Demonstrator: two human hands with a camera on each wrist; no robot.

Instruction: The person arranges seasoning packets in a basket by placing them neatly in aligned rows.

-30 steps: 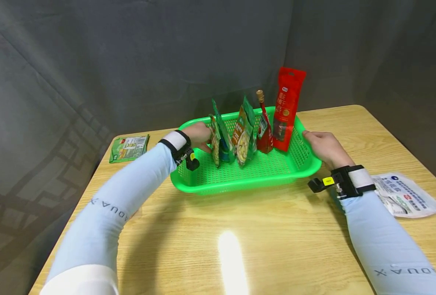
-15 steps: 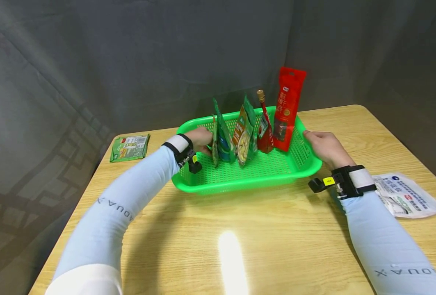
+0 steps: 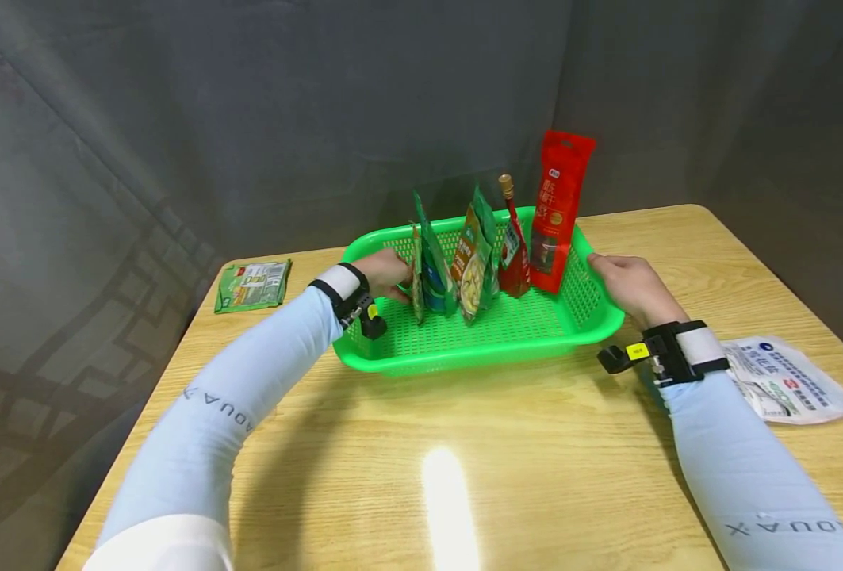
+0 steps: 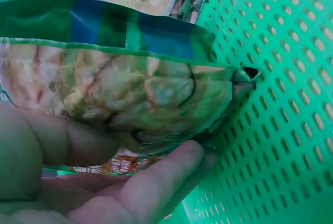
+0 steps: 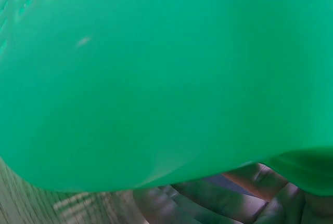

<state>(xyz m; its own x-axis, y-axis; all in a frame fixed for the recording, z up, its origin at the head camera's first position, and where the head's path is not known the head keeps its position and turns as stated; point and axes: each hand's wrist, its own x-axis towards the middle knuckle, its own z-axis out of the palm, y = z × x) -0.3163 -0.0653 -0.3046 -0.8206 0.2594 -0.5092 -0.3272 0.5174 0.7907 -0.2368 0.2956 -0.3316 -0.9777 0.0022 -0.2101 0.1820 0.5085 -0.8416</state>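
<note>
My left hand (image 3: 387, 274) is inside a green plastic basket (image 3: 478, 347). Its straight fingers (image 4: 156, 187) and thumb lie along the side of a snack packet (image 3: 417, 277), which stands nearly edge-on in the head view. Against that packet leans a taller green packet (image 3: 435, 274). Farther right stand a brown-and-green packet (image 3: 473, 274) with another green packet (image 3: 488, 246) behind it. A red gold-capped bottle (image 3: 514, 258) and a tall red packet (image 3: 558, 210) follow. My right hand (image 3: 631, 287) grips the basket's right rim; in the right wrist view its fingers (image 5: 208, 200) curl beneath the edge.
A flat green packet (image 3: 252, 286) lies on the wooden table (image 3: 364, 476) at the back left. To the right, partly behind the right forearm, is a white printed bag (image 3: 792, 381). A dark grey curtain (image 3: 321, 119) hangs behind the table.
The leftmost packet has turned more upright and edge-on beside my left hand. That hand moved slightly right, then slightly back left. My right hand stays on the rim.
</note>
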